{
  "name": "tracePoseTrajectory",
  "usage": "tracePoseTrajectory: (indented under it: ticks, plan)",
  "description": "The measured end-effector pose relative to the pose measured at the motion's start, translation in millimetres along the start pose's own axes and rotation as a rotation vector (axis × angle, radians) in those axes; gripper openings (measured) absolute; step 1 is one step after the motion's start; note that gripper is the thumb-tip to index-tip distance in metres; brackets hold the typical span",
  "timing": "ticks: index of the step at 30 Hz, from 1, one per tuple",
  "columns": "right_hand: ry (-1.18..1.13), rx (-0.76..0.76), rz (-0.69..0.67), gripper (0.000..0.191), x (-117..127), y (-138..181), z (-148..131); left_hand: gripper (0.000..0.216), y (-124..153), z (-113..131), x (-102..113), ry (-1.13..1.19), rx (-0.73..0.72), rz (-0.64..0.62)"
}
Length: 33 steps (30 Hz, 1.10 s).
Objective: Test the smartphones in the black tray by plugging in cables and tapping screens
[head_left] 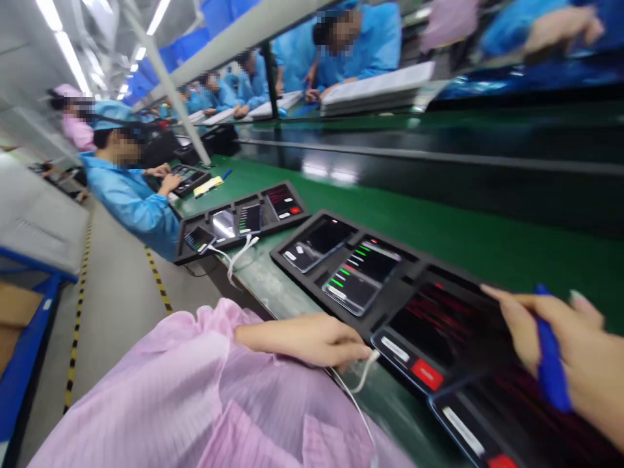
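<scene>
My left hand (312, 341), in a pink sleeve, is at the near edge of a black tray. Its fingers are closed together, with the fingertips at the plug end of a white cable (364, 376) beside a phone. My right hand (570, 351) grips a blue pen (552, 364) among its fingers, its index finger stretched over the tray. The phone (439, 325) between my hands has a dark screen with red text and a red button. Another such phone (517, 416) lies nearer, partly behind my right hand. Motion blurs this side.
Two more phones, one dark-screened (319, 242) and one with green bars (363, 276), lie in the black tray (413, 268). Beyond it, a second tray (305, 211) holds several phones with white cables (234, 257). A co-worker in blue (129, 195) sits further along the green bench (341, 195).
</scene>
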State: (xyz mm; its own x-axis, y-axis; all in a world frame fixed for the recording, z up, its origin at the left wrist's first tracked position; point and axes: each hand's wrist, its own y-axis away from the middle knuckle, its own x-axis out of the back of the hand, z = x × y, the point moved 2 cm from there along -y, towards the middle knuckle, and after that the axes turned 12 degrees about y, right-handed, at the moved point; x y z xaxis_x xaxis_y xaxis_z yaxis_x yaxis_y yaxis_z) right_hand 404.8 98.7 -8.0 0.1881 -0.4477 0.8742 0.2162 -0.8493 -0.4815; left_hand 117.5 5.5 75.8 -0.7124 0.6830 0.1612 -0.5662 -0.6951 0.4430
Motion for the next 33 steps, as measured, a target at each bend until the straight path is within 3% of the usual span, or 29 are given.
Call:
tracePoseTrajectory:
  ticks: [1, 3, 5, 7, 11, 15, 21, 24, 29, 33]
  plan:
    - [-0.073, -0.125, 0.070, 0.030, 11.4, -3.3, -0.6, 0.023, 9.1, 7.0, 3.9, -0.091, -0.157, 0.010]
    - [-0.124, -0.266, 0.196, 0.032, 30.1, -11.3, 2.7, 0.034, 22.6, 13.4, 6.1, -0.176, -0.387, -0.271]
    - [-0.111, -0.339, 0.350, 0.040, 42.4, -17.9, 13.4, 0.039, 29.1, 9.9, 6.9, -0.180, -0.457, -0.606]
    - [-0.163, -0.435, 0.452, 0.047, 45.8, -19.4, 30.4, 0.039, 27.8, 0.8, 8.6, -0.169, -0.416, -0.757]
    - [-0.304, -0.625, 0.548, 0.043, 35.3, -10.6, 63.6, 0.030, 13.5, -15.3, 11.4, -0.134, -0.329, -0.719]
    - [-0.201, -0.742, 0.426, 0.027, 25.2, -2.0, 77.7, 0.027, 0.7, -20.3, 9.5, -0.069, -0.312, -0.792]
    - [-0.109, -0.768, 0.321, 0.026, 30.4, 4.5, 84.8, 0.018, -3.7, -16.8, 5.3, -0.089, -0.378, -0.846]
    - [-0.084, -0.787, 0.299, 0.030, 32.6, 6.9, 89.4, 0.018, 2.9, -7.3, 5.0, -0.151, -0.423, -0.749]
    - [-0.063, -0.819, 0.276, 0.035, 34.5, 9.1, 93.9, 0.017, 17.9, 27.4, 7.1, -0.319, -0.637, -0.598]
    - [-0.058, -0.827, 0.261, 0.038, 34.6, 9.3, 95.2, 0.022, 28.2, 54.0, -0.3, -0.465, -0.788, -0.595]
